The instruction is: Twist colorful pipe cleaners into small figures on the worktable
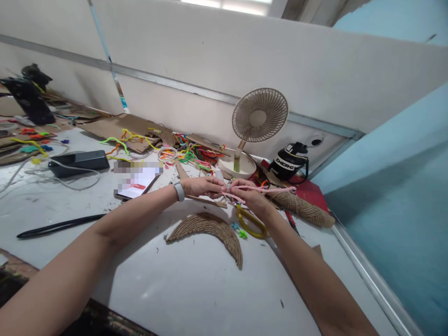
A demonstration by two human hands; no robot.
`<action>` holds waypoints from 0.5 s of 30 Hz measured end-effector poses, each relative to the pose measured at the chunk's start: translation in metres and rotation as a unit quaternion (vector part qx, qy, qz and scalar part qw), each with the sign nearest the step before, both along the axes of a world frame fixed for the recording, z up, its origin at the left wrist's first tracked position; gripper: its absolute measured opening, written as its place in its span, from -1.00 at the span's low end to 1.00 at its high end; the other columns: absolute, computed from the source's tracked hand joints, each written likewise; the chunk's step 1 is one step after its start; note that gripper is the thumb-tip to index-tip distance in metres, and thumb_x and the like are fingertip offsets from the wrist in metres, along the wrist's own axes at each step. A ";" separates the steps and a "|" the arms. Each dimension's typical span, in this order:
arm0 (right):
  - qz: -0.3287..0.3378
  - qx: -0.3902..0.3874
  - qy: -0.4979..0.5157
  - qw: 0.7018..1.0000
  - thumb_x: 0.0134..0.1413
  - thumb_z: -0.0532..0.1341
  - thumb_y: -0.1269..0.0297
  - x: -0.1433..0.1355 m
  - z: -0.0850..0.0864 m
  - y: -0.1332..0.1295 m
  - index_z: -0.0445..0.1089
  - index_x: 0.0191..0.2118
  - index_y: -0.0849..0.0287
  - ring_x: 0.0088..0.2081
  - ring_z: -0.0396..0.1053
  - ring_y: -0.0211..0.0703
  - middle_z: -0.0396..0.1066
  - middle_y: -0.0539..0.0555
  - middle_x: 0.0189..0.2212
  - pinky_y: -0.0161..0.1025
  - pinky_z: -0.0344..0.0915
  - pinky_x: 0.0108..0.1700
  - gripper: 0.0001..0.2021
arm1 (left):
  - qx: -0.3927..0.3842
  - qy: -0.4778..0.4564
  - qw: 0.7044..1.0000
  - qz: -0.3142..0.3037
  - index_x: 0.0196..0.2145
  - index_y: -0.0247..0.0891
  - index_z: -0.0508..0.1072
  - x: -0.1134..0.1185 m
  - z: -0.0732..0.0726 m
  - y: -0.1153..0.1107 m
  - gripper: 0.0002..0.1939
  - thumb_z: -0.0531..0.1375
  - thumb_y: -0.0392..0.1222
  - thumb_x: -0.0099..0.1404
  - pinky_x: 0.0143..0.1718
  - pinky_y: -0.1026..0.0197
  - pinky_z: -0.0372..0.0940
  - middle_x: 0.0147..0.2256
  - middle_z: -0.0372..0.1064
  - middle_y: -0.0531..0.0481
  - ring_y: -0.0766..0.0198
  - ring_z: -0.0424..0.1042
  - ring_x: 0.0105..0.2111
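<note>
My left hand [206, 186] and my right hand [251, 196] meet over the middle of the table, fingers pinched together. Between them is a pink pipe cleaner [276, 189]; one stretch sticks out to the right past my right hand, and another crosses below the fingertips. Something small and pale blue shows at the fingertips, too small to name. Just below my hands lie yellow-handled scissors [252, 225], their blades partly hidden. Beside them are a green pipe-cleaner flower [242, 234] and a blue one [234, 226]. A crescent of coiled jute twine [208, 224] rests nearer to me.
A small fan [259, 116] stands behind my hands, with a black "ENERGY" jar [289, 161] to its right. A jute twine roll [304, 208] lies at right. Coloured pipe cleaners [196, 156] and cardboard [115, 130] cover the back. A phone [138, 182] and black box [80, 163] are left.
</note>
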State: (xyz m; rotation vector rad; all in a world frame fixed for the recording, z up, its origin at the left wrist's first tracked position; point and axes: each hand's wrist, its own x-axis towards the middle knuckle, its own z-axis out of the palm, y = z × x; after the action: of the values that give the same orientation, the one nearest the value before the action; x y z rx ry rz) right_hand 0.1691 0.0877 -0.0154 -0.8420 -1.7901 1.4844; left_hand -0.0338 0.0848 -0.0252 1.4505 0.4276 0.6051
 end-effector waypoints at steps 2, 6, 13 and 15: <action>-0.032 0.028 -0.002 0.999 -0.14 0.35 0.16 0.001 -0.001 0.003 0.38 -0.48 0.17 -0.54 0.24 -0.31 0.34 -0.06 -0.59 -0.35 0.11 -0.51 -0.79 | 0.026 0.008 0.999 0.042 -0.49 -0.36 0.33 0.000 -0.001 0.002 -0.63 0.22 0.06 0.17 -0.57 0.32 -0.08 -0.62 0.10 0.12 0.47 0.02 -0.61; -0.106 0.088 0.009 0.990 -0.12 0.33 0.14 0.007 -0.006 0.014 0.42 -0.41 0.16 -0.54 0.25 -0.31 0.35 -0.05 -0.58 -0.35 0.13 -0.51 -0.80 | 0.012 -0.011 0.992 0.123 -0.38 -0.35 0.38 0.004 -0.007 0.007 -0.50 0.01 0.21 0.26 -0.48 0.31 0.11 -0.51 0.25 0.03 0.41 0.21 -0.53; -0.119 0.133 -0.002 0.984 -0.19 0.36 0.13 0.009 -0.007 0.020 0.46 -0.44 0.18 -0.53 0.24 -0.29 0.37 -0.03 -0.57 -0.34 0.13 -0.51 -0.77 | 0.064 -0.009 0.986 0.156 -0.37 -0.36 0.39 0.011 -0.010 0.003 -0.53 0.14 0.19 0.18 -0.41 0.30 0.22 -0.50 0.29 0.03 0.40 0.28 -0.51; -0.123 0.141 -0.013 0.982 -0.18 0.35 0.13 0.008 -0.005 0.019 0.46 -0.46 0.18 -0.54 0.23 -0.30 0.37 -0.03 -0.59 -0.35 0.11 -0.52 -0.78 | 0.092 0.005 0.982 0.163 -0.38 -0.37 0.41 0.010 -0.009 0.002 -0.54 0.14 0.18 0.19 -0.42 0.31 0.21 -0.52 0.30 0.04 0.40 0.29 -0.52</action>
State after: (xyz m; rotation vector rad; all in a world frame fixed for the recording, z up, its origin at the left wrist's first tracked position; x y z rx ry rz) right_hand 0.1773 0.1062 -0.0202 -0.9018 -1.7886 1.0388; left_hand -0.0238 0.0868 -0.0346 1.5716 0.6389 0.9193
